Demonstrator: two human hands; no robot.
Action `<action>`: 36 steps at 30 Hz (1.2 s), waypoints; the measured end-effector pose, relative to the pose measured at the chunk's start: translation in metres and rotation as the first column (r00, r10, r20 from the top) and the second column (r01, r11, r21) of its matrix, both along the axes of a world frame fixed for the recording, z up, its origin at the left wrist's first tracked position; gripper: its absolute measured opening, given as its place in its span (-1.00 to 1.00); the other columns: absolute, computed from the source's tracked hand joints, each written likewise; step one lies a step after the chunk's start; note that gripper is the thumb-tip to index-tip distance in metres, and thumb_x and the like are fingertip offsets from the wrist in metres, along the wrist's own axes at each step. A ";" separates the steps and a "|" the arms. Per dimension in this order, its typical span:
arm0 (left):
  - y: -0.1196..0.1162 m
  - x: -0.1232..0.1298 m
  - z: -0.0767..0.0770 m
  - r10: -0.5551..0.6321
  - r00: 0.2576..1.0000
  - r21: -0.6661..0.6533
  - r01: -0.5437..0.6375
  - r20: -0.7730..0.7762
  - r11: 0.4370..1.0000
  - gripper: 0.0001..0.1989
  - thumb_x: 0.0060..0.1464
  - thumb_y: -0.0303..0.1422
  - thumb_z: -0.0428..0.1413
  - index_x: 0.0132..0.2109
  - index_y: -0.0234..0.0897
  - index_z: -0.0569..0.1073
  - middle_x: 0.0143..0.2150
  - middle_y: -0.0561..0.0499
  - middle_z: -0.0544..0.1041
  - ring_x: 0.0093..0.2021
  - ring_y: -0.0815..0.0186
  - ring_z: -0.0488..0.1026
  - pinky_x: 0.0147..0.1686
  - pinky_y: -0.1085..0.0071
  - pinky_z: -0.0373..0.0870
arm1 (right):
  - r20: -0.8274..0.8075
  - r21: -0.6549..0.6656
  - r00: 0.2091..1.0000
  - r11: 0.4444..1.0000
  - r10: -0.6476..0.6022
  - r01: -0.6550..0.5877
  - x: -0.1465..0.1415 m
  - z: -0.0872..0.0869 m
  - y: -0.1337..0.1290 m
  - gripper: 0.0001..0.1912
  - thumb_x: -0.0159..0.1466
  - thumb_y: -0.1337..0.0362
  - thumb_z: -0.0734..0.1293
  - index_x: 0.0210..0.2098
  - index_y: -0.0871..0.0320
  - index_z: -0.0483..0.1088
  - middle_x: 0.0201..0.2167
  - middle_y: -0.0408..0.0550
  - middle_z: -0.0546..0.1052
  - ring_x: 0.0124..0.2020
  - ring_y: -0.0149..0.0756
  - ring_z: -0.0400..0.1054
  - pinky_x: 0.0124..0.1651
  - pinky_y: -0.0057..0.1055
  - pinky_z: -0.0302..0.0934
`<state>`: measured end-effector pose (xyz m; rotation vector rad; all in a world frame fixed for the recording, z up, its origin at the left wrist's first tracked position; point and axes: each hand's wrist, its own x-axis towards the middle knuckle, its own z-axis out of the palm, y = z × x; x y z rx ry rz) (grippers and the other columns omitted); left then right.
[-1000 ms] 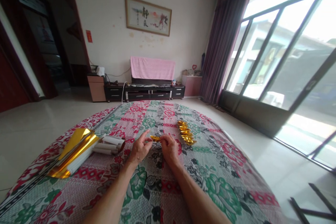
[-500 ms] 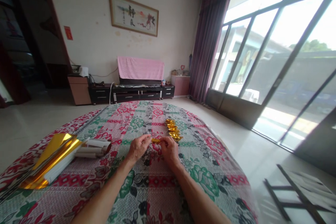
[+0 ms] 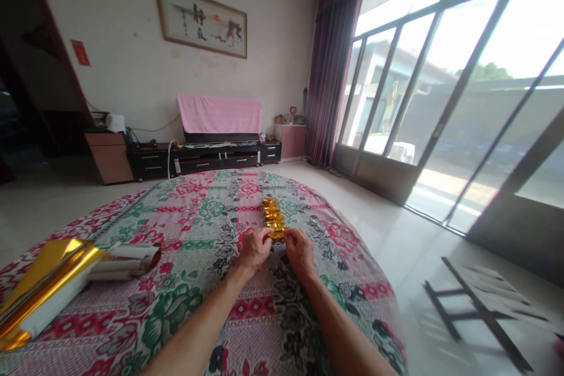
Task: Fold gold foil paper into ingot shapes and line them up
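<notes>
My left hand point(image 3: 255, 249) and my right hand point(image 3: 302, 251) pinch the two ends of a small folded gold foil paper ingot point(image 3: 277, 235) between thumbs and fingers. It is held low over the flowered tablecloth point(image 3: 180, 305). Directly behind it, a row of similar gold paper ingots point(image 3: 272, 212) runs away from me, set close against one another. Whether the held one touches the nearest in the row I cannot tell. Shiny gold foil sheets point(image 3: 57, 273), partly curled with a white underside, lie at the table's left side.
Beside the foil lie whitish paper rolls point(image 3: 126, 262). On the floor to the right stands a low slatted stool or rack point(image 3: 480, 299). A TV cabinet point(image 3: 211, 158) with a pink cloth point(image 3: 219, 113) above it is against the far wall; glass doors point(image 3: 423, 100) line the right.
My view has turned right. Both hands have carried the gold paper ingot rightward, from left of the row to its near end. The grip on it stays the same.
</notes>
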<state>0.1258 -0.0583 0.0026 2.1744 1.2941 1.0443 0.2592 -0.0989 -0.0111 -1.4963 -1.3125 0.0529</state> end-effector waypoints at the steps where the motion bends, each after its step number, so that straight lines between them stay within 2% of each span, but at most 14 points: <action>1: 0.000 0.002 -0.001 0.005 1.000 0.023 -0.005 -0.029 1.000 -0.71 -0.02 -0.50 -0.02 -0.16 -0.27 0.50 -0.24 -0.04 0.57 -0.24 0.31 0.49 -0.17 0.43 0.36 | -0.003 -0.008 1.000 1.000 -0.013 0.013 0.002 -0.001 0.001 -0.74 0.10 0.34 0.12 -0.42 0.14 0.45 -0.42 -0.08 0.50 -0.40 -0.34 0.35 -0.26 -0.43 0.20; 7: 0.002 0.008 -0.005 0.025 0.984 0.095 -0.008 -0.175 0.995 -0.73 0.04 -0.47 -0.05 -0.17 -0.25 0.49 -0.25 -0.04 0.55 -0.25 0.32 0.47 -0.20 0.45 0.32 | 0.001 -0.037 0.997 0.996 -0.081 0.081 0.007 -0.007 0.010 -0.73 0.09 0.36 0.13 -0.42 0.11 0.46 -0.42 -0.10 0.51 -0.38 -0.34 0.36 -0.22 -0.42 0.20; 16: -0.003 0.006 0.001 0.035 0.936 0.124 0.009 -0.350 0.992 -0.73 0.11 -0.43 -0.10 -0.15 -0.19 0.47 -0.29 -0.02 0.51 -0.29 0.32 0.45 -0.32 0.47 0.25 | 0.041 -0.074 0.995 0.992 -0.095 0.097 0.005 -0.008 0.009 -0.70 0.07 0.43 0.14 -0.35 0.13 0.46 -0.37 -0.08 0.49 -0.34 -0.36 0.35 -0.18 -0.46 0.17; 27: -0.002 0.008 -0.001 0.068 0.914 0.141 -0.012 -0.399 0.990 -0.70 0.13 -0.44 -0.14 -0.10 -0.20 0.43 -0.23 -0.04 0.50 -0.27 0.31 0.44 -0.35 0.47 0.24 | 0.041 -0.060 0.993 0.991 -0.114 0.117 0.004 -0.007 0.009 -0.71 0.07 0.42 0.14 -0.34 0.13 0.46 -0.38 -0.07 0.48 -0.37 -0.35 0.34 -0.19 -0.44 0.18; 36: -0.002 0.008 -0.002 0.094 0.899 0.187 -0.014 -0.429 0.982 -0.72 0.11 -0.45 -0.13 -0.11 -0.21 0.40 -0.26 -0.02 0.49 -0.30 0.30 0.44 -0.38 0.45 0.22 | 0.035 -0.123 0.991 0.984 -0.128 0.132 0.004 -0.007 0.009 -0.69 0.07 0.43 0.14 -0.29 0.17 0.45 -0.33 -0.02 0.48 -0.38 -0.32 0.34 -0.16 -0.39 0.18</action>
